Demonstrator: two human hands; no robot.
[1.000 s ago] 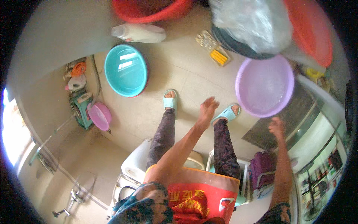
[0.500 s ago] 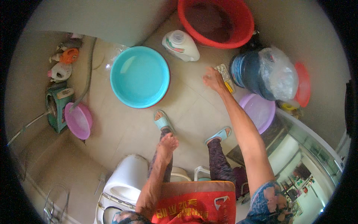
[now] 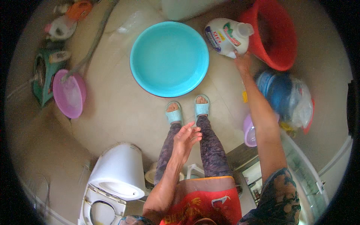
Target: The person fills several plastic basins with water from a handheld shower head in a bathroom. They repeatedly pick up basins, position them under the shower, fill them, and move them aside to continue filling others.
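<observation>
The right hand (image 3: 243,62) reaches to one o'clock and seems to grip the handle of the white detergent jug (image 3: 227,36), which still looks capped and sits between the turquoise basin (image 3: 169,58) and red tub (image 3: 275,35). The left hand (image 3: 186,138) hangs open and empty over the knees. Nothing appears poured into the basin yet.

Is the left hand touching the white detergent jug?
No, the left hand hangs open above the knees; only the right hand reaches the white detergent jug.

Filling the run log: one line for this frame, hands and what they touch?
right hand: on white detergent jug, grip unclear | left hand: open, empty | teal basin: floor, ahead of feet | red tub: beside jug
</observation>
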